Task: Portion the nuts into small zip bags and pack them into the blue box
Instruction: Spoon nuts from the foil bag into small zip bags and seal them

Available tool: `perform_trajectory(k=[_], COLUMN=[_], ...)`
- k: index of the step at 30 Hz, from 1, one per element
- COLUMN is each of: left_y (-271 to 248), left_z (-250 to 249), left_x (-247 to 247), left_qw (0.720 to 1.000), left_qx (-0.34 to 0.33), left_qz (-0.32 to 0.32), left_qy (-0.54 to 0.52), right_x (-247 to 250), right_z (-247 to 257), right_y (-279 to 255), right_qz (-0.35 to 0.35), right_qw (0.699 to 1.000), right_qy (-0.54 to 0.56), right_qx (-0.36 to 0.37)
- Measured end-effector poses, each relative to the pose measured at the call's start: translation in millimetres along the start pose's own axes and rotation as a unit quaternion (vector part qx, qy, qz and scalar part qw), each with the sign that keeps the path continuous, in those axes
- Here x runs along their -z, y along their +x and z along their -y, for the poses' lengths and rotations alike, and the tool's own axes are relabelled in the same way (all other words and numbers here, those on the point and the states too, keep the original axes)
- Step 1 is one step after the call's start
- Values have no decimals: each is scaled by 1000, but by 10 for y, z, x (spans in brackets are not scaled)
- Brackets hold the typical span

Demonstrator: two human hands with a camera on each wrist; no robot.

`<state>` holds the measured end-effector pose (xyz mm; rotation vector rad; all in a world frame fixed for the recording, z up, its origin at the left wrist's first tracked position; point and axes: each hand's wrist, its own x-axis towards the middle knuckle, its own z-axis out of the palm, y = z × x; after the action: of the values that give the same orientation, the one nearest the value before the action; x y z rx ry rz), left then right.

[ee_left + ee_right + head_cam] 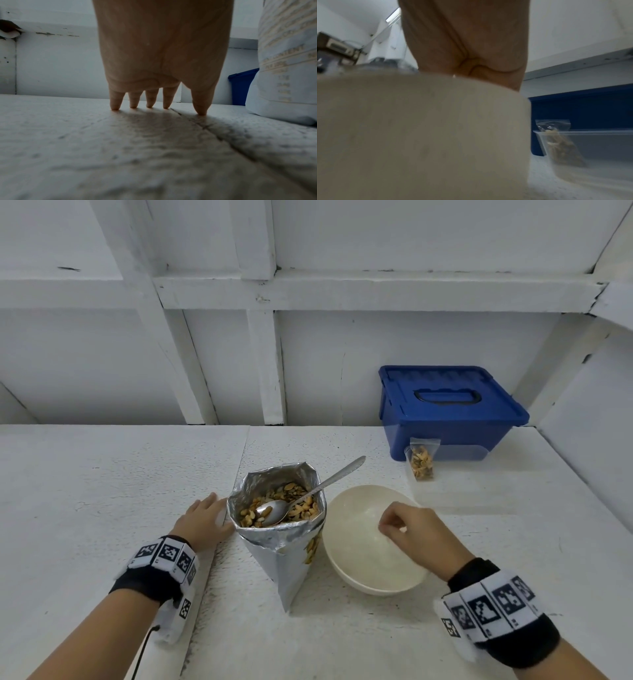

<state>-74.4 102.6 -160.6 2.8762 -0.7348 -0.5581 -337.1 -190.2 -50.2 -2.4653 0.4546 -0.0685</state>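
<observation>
An open foil bag of mixed nuts (277,508) stands mid-table with a metal spoon (308,496) resting in it. My left hand (205,518) lies beside the bag with straight fingers, fingertips (116,106) on the table top. My right hand (390,525) reaches into the white bowl (346,563), thumb and fingers pinching what looks like a clear zip bag. The bowl's rim (419,128) hides those fingertips in the right wrist view. The blue box (445,412) sits at the back right with its lid on. A filled zip bag (421,460) leans against its front.
A clear plastic container (599,142) stands in front of the blue box, around the filled zip bag (559,146). White walls with battens close off the back and the right side. A seam (214,129) runs through the table beside the foil bag (284,67).
</observation>
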Motion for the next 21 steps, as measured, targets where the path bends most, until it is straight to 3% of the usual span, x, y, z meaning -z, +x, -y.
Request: perform_trajectory(k=[3, 6, 11, 13, 16, 19, 21], left_y=[-259, -441, -746, -899, -1135, -1365, -1448], left_z=[-234, -431, -837, -1045, -1317, -1503, -1560], left_x=[252, 534, 1148, 1357, 1570, 1684, 1692], left_qw=[994, 979, 925, 897, 861, 840, 842], left_qx=[-24, -25, -125, -182, -275, -361, -401], left_qz=[-24, -103, -279, -320, -339, -303, -263], left_qy=[-106, -173, -227, -246, -261, -268, -246], right_x=[243, 521, 922, 990, 947, 789, 660], right_z=[95, 263, 781, 984, 1180, 1283, 1307], right_y=[-18, -17, -45, -36, 36, 103, 130], right_qz=[-84, -179, -281, -262, -158, -61, -13], right_qw=[993, 973, 879, 844, 819, 816, 820], right_qy=[78, 132, 337, 411, 502, 544, 548], right_qx=[7, 56, 189, 226, 227, 186, 164])
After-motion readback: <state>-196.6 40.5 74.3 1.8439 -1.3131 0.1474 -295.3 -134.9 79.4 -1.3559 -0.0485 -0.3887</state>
